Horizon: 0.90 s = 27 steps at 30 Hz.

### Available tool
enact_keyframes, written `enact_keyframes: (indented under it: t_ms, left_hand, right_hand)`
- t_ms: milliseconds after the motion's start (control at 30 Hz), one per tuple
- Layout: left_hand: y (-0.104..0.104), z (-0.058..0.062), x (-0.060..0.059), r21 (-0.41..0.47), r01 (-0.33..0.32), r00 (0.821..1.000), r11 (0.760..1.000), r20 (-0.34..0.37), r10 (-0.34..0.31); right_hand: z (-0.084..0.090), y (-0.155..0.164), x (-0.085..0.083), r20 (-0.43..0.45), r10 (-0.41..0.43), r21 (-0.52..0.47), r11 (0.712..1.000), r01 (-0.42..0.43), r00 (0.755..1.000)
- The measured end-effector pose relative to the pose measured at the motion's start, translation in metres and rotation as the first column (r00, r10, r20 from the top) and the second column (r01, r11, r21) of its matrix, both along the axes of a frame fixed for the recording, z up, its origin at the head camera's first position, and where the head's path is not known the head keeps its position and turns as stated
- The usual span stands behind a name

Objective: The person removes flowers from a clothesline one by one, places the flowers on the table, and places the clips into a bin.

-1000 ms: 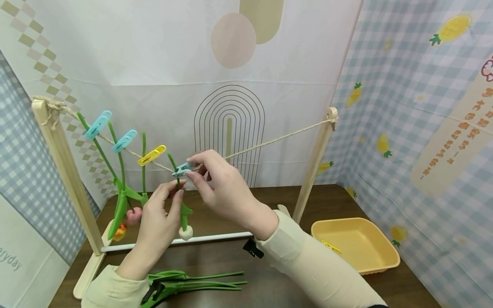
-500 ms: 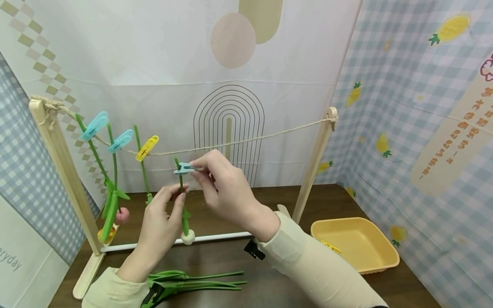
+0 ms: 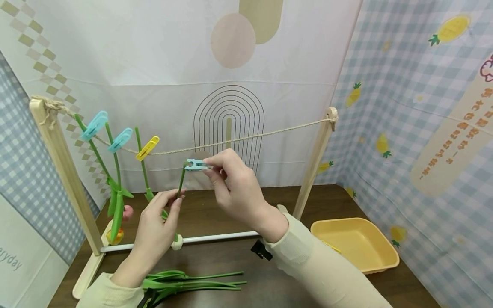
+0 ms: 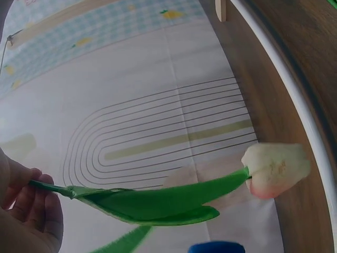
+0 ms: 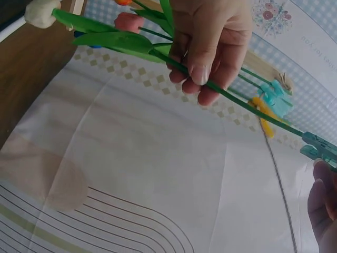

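Head view: a wooden drying rack stands on a dark table, with a twine line strung between its two posts.
Left hand: left of centre, low in the frame; thumb and fingers pinch the green stem of a white tulip, which hangs bloom down near the rack's white bottom rail.
Right hand: centre of the frame; fingertips pinch a blue clothespin that is clipped on the top end of that stem, just below the twine and apart from it.
Left wrist view: the white tulip shows at right with its long green leaves, the stem running left into the curled fingers.
Right wrist view: the left hand grips the stem at upper centre; the blue clothespin sits at the right edge against the right hand's fingertips.
Hung flowers: at upper left of the head view, two blue pegs and a yellow peg hold three stems on the twine, blooms down.
Table, lower centre: a bundle of spare stems lies flat.
Table, right: a yellow tray sits beside the right post.
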<state>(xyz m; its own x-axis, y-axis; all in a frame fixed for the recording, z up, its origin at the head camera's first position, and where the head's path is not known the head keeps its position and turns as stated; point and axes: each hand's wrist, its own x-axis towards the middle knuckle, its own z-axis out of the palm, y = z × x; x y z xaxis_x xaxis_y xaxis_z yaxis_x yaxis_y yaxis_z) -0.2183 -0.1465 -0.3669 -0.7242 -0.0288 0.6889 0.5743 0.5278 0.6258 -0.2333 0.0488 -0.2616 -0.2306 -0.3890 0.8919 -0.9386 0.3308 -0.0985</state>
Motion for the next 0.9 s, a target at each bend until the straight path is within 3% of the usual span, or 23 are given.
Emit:
enact_keyframes:
  t_ms: [367,633,767,900]
  left_hand:
    - [-0.002,-0.002,0.002,-0.060,0.036,0.998,0.998,-0.051,-0.039]
    - [-0.001,-0.004,0.010,-0.179,0.047,0.999,0.983,-0.011,-0.050]
    - [-0.001,-0.007,0.013,-0.265,0.071,0.997,0.962,0.047,-0.060]
    - [-0.001,-0.010,0.017,-0.382,0.139,0.983,0.914,0.164,-0.082]
  right_hand:
    - [-0.010,0.016,-0.004,0.052,-0.016,0.004,1.000,0.016,0.999]
    - [-0.025,0.039,-0.009,0.112,-0.068,0.017,0.998,0.067,0.991]
    - [-0.033,0.053,-0.011,0.144,-0.117,0.022,0.993,0.115,0.983]
    - [-0.043,0.064,-0.013,0.181,-0.145,0.027,0.989,0.143,0.973]
